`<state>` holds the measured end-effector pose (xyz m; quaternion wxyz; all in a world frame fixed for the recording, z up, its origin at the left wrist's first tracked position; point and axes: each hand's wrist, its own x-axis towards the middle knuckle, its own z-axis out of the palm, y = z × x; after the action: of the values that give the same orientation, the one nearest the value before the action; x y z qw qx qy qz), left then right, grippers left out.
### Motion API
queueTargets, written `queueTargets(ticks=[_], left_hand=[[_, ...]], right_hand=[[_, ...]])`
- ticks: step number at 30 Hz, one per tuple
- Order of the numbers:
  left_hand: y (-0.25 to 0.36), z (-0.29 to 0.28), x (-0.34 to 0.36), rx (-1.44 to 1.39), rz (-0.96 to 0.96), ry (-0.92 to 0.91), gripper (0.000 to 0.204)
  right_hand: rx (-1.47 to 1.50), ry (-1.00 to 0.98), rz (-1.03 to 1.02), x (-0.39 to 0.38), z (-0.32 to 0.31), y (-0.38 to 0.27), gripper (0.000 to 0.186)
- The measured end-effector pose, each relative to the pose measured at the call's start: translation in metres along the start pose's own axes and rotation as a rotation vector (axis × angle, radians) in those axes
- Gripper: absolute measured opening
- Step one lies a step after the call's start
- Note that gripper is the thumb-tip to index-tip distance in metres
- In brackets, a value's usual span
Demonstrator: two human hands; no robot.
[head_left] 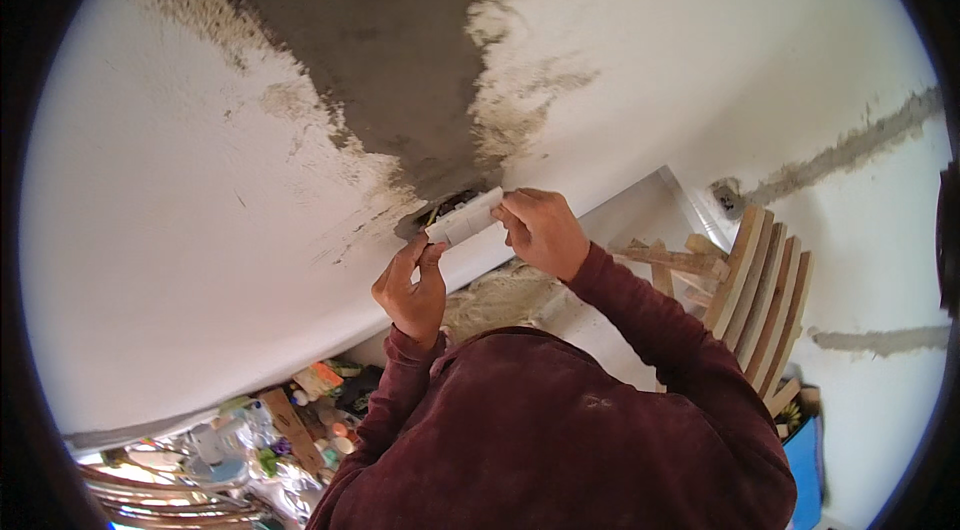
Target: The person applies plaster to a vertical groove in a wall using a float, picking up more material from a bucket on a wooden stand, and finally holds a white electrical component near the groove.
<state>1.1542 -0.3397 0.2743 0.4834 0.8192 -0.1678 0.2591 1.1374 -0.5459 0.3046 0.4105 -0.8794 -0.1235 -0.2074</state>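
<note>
A white rectangular electrical wall plate (466,218) is held between my two hands, in front of a hole in the wall. Its left end is pinched by the thumb and fingers of my left hand (412,292). My right hand (545,233) grips the opposite end, its fingers curled at the plate's edge. Behind the plate, a few wires (432,216) show in the dark opening (412,224). Most of the opening is hidden by the plate. A broad strip of grey plaster (375,40) runs up the white wall (200,230) from this spot.
Wooden slatted furniture (752,280) stands at the right, beside a wall with another round box hole (727,196) and a grey patched line (850,155). A blue object (803,460) sits below it. Mixed clutter (290,430) and a coiled tube (160,502) lie at lower left.
</note>
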Motion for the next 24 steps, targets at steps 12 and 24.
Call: queueTargets(ticks=[12, 24], left_hand=[[-0.007, -0.038, -0.026, -0.206, -0.254, -0.376, 0.017], [-0.361, -0.108, -0.176, -0.210, -0.354, -2.033, 0.050]], right_hand=[[0.273, 0.064, 0.220, -0.018, 0.006, -0.002, 0.018], [-0.206, -0.152, 1.055, -0.281, 0.196, 0.065, 0.047]])
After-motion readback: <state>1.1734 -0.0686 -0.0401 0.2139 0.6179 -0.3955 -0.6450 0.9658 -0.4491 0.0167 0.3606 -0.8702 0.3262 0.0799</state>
